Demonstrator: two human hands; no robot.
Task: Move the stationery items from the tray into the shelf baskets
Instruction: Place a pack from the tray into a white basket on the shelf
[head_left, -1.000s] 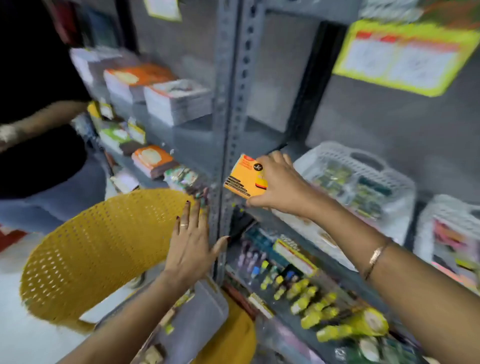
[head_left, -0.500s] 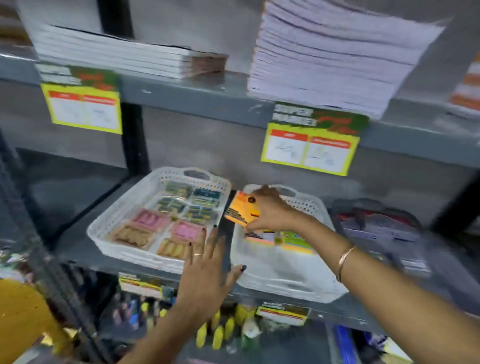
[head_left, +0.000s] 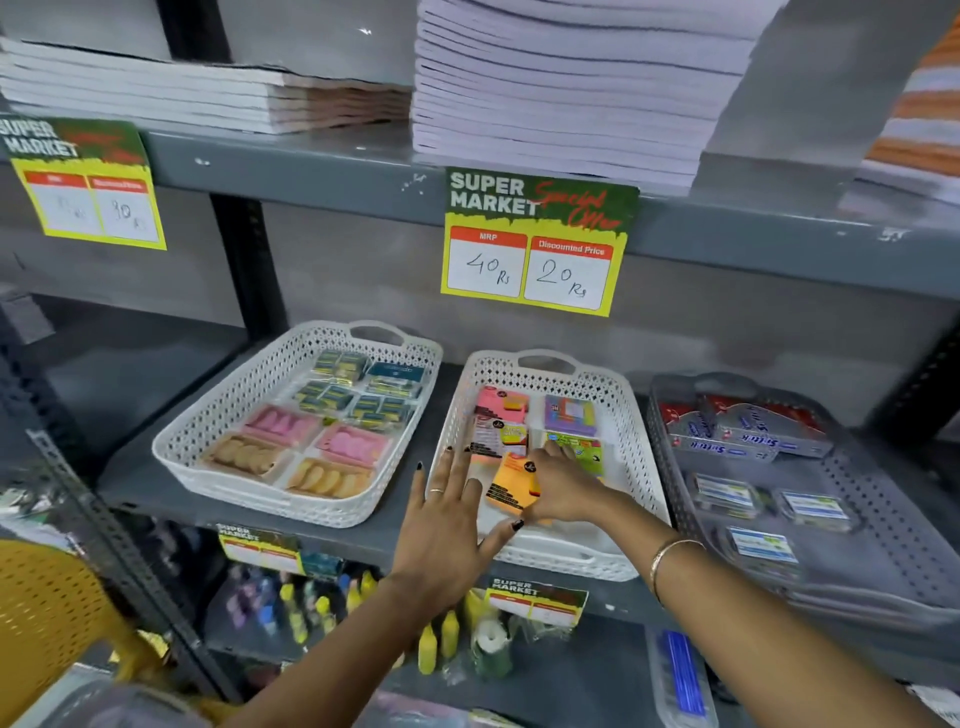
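Observation:
My right hand (head_left: 563, 486) grips an orange sticky-note pack (head_left: 511, 483) low inside the middle white basket (head_left: 631, 431) on the grey shelf. Further back in that basket lie pink, purple and green note packs (head_left: 569, 413). My left hand (head_left: 447, 530) hovers with fingers spread over the basket's front left rim and holds nothing. The tray shows only as a blurred clear edge (head_left: 109, 701) at the bottom left.
A left white basket (head_left: 208, 431) holds erasers and small packs. A grey basket (head_left: 883, 519) on the right holds staple boxes. Paper stacks (head_left: 566, 88) fill the shelf above, with price tags (head_left: 537, 241) on its edge. A yellow chair (head_left: 47, 618) stands at left; glue bottles (head_left: 434, 642) sit below.
My view swung from the chair and tray to the shelf. My right hand carried the orange pack over the middle basket and lowered it inside. My left hand followed to the basket's front rim.

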